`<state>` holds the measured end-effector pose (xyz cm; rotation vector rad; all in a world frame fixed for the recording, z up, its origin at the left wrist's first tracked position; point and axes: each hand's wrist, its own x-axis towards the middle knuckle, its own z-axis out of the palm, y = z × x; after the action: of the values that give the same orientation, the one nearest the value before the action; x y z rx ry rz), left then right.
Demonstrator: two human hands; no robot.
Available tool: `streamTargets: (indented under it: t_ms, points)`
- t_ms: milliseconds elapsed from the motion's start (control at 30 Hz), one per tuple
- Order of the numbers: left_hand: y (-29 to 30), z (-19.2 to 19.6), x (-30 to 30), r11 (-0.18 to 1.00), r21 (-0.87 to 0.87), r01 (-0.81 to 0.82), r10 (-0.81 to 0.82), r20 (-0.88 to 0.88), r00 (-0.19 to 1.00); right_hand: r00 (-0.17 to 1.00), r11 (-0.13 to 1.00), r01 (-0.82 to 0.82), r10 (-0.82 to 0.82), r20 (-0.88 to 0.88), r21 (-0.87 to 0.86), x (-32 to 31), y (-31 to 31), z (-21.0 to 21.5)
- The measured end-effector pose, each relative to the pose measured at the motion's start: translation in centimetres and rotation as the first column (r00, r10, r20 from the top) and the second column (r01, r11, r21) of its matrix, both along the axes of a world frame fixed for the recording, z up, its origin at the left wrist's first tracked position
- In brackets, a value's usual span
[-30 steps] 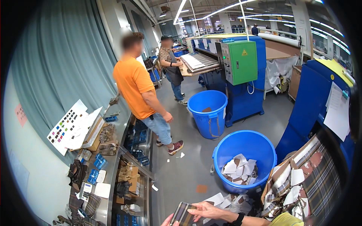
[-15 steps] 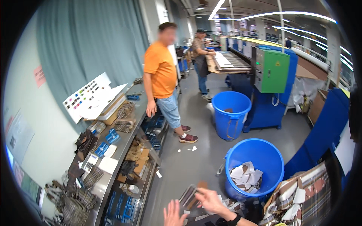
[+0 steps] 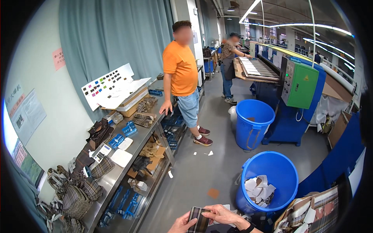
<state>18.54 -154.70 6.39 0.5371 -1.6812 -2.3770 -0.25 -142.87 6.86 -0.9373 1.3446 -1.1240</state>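
Note:
Low in the view, both my hands are on a small piece of dark plaid material (image 3: 199, 219) with brown and pale stripes. My left hand (image 3: 182, 224) grips its left side, the thumb lying on the face of the piece. My right hand (image 3: 222, 214) closes its fingers on the upper right edge. Past my hands, a flat brown scrap (image 3: 213, 193) lies on the grey floor. Just right of my right hand stands a blue bin (image 3: 244, 198) with white and brown scraps (image 3: 259, 190) inside.
A metal bench (image 3: 149, 134) at left carries plaid bags (image 3: 75, 202), a calculator (image 3: 101, 152) and blue tools (image 3: 116, 140). Another blue bin (image 3: 248, 134) stands farther off. Scraps fill a carton (image 3: 311, 217) at lower right. One person (image 3: 180, 70) stands by the bench; another (image 3: 229, 58) works at a machine.
My left hand, spread and apart before, now grips the plaid piece together with my right hand. The brown scrap, close to my right hand before, now shows apart on the floor. The view has shifted.

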Motion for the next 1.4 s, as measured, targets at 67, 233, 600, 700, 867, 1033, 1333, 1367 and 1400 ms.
streamTargets:
  t_ms: [67, 233, 600, 700, 867, 1033, 1333, 1367, 1400]
  points:
    - [-0.1, -0.8, 0.1, 1.000, -0.019, 0.010, -0.010, -0.010, 1.000, 0.999, 1.000, -0.008, 0.009, -0.034, 0.020, -0.2, 0.1, 0.6]
    - [0.1, -1.5, -0.6, 1.000, 0.000, -0.023, 0.023, -0.039, 0.999, 0.999, 0.999, 0.034, -0.033, -0.040, 0.026, -0.3, 0.0, 0.1]
    - [0.1, -0.3, -1.2, 0.991, -0.128, -0.027, 0.034, 0.052, 0.998, 0.985, 0.995, 0.028, -0.012, -0.171, 0.092, -0.9, -0.2, 1.8]
    - [0.1, 0.1, -1.4, 0.994, -0.111, -0.020, 0.028, 0.072, 0.997, 0.982, 0.996, 0.016, 0.001, -0.187, 0.090, -1.2, -0.1, 2.0]
    - [0.0, -0.2, -1.6, 0.999, -0.048, 0.010, -0.007, 0.073, 0.997, 0.988, 0.997, 0.021, -0.008, -0.155, 0.080, -1.4, 0.0, 1.2]
    - [0.2, -0.4, -1.7, 0.995, -0.103, 0.010, -0.001, 0.084, 0.996, 0.990, 0.997, 0.034, -0.024, -0.139, 0.068, -1.0, 0.2, 1.8]
    - [0.2, -1.3, -2.8, 0.997, -0.057, 0.055, -0.051, 0.055, 0.997, 0.981, 0.992, 0.099, -0.083, -0.175, 0.083, -1.2, 0.7, 1.4]
    - [0.3, -0.9, -2.6, 0.997, -0.054, 0.050, -0.047, 0.060, 0.997, 0.982, 0.992, 0.095, -0.080, -0.173, 0.081, -1.1, 0.7, 1.5]
    - [0.3, -0.8, -2.5, 0.997, -0.059, 0.042, -0.038, 0.066, 0.997, 0.981, 0.993, 0.082, -0.066, -0.182, 0.080, -1.2, 0.7, 1.7]
